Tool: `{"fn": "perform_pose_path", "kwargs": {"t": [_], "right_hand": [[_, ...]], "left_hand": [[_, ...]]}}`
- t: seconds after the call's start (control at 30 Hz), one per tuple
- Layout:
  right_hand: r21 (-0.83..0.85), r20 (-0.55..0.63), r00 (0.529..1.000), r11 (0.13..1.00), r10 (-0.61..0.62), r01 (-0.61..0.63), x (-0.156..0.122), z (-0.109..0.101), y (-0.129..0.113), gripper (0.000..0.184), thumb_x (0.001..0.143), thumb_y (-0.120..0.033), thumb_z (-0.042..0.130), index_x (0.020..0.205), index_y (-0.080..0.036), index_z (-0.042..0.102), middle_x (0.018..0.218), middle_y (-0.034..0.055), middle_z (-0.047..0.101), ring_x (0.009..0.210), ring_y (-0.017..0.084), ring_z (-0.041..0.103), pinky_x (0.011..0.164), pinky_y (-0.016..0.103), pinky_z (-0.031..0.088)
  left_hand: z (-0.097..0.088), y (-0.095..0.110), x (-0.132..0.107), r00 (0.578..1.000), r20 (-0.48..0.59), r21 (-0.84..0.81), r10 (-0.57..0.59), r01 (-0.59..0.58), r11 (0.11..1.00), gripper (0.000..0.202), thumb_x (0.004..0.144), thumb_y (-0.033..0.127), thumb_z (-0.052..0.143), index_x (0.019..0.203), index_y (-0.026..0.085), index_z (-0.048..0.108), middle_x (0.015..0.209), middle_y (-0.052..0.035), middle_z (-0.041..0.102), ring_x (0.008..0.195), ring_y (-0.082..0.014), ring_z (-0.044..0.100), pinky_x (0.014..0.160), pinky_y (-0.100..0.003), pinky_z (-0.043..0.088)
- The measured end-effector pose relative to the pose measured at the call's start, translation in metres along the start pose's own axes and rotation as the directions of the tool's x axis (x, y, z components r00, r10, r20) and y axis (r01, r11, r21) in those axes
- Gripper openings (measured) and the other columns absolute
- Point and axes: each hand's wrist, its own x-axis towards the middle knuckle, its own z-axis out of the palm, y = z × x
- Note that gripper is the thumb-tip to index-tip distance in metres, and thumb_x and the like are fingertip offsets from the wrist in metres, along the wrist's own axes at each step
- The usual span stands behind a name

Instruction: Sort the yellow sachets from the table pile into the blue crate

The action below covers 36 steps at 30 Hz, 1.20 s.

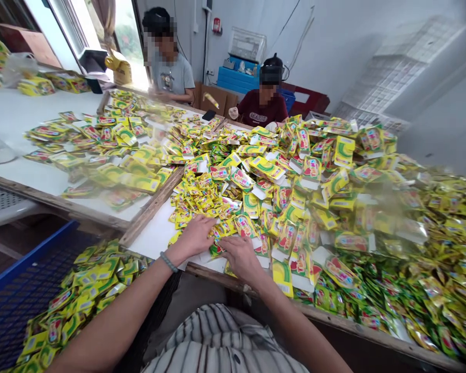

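A big heap of small yellow, green and red sachets (295,181) covers the white table (151,235) before me. My left hand (196,235) lies palm down on the near edge of the heap, fingers curled over a few sachets. My right hand (241,256) rests beside it on other sachets, fingers bent and pressing on them. Which sachets either hand grips is hidden under the fingers. A bead bracelet sits on my left wrist (168,261).
A blue crate (19,295) at my lower left holds more sachets. Another sachet-covered table (19,116) lies to the left. Two people (171,67) (266,101) sit at the far side. White crates (392,77) are stacked at the right wall.
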Motion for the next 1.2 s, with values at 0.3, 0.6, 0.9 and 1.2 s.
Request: {"fn": "perform_pose_path", "kwargs": {"t": [0.3, 0.6, 0.9, 1.2], "right_hand": [[-0.004, 0.102, 0.99, 0.995, -0.101, 0.101, -0.005, -0.018, -0.003, 0.043, 0.074, -0.007, 0.05, 0.114, -0.02, 0.061, 0.119, 0.0068, 0.065, 0.109, 0.023, 0.054, 0.09, 0.037, 0.035], [0.124, -0.089, 0.995, 0.992, 0.043, -0.032, -0.002, -0.011, 0.005, 0.03, 0.087, -0.014, 0.044, 0.109, -0.019, 0.063, 0.099, 0.009, 0.069, 0.091, 0.023, 0.06, 0.082, 0.038, 0.041], [0.947, 0.155, 0.893, 0.194, 0.423, -0.256, 0.005, -0.021, -0.009, 0.025, 0.073, -0.042, 0.068, 0.084, -0.02, 0.062, 0.074, 0.0007, 0.063, 0.062, 0.013, 0.053, 0.061, 0.027, 0.044], [0.888, -0.021, 0.894, 0.419, 0.448, -0.188, 0.009, -0.023, -0.014, 0.03, 0.078, -0.044, 0.065, 0.098, -0.022, 0.062, 0.089, 0.0036, 0.066, 0.082, 0.019, 0.06, 0.075, 0.032, 0.05]], "left_hand": [[0.016, -0.009, 0.011, 0.995, 0.075, 0.057, -0.067, 0.062, 0.996, 0.024, 0.083, 0.028, 0.055, 0.098, 0.017, 0.069, 0.095, -0.0128, 0.07, 0.097, -0.0284, 0.06, 0.085, -0.037, 0.043], [0.011, -0.011, 0.011, 0.924, -0.168, -0.082, -0.344, 0.335, 0.939, 0.019, 0.081, 0.033, 0.056, 0.081, 0.016, 0.066, 0.081, -0.0075, 0.066, 0.078, -0.0229, 0.061, 0.067, -0.03, 0.041], [0.023, 0.033, -0.017, 0.858, 0.141, -0.966, -0.494, 0.228, 0.119, 0.039, 0.064, 0.053, 0.071, 0.06, 0.017, 0.058, 0.058, 0.0027, 0.054, 0.057, -0.0129, 0.05, 0.053, -0.024, 0.042], [0.015, 0.051, -0.022, 0.855, 0.04, -0.983, -0.517, 0.127, 0.135, 0.034, 0.058, 0.043, 0.079, 0.059, 0.016, 0.058, 0.053, 0.0053, 0.052, 0.053, -0.0107, 0.049, 0.053, -0.023, 0.044]]}}
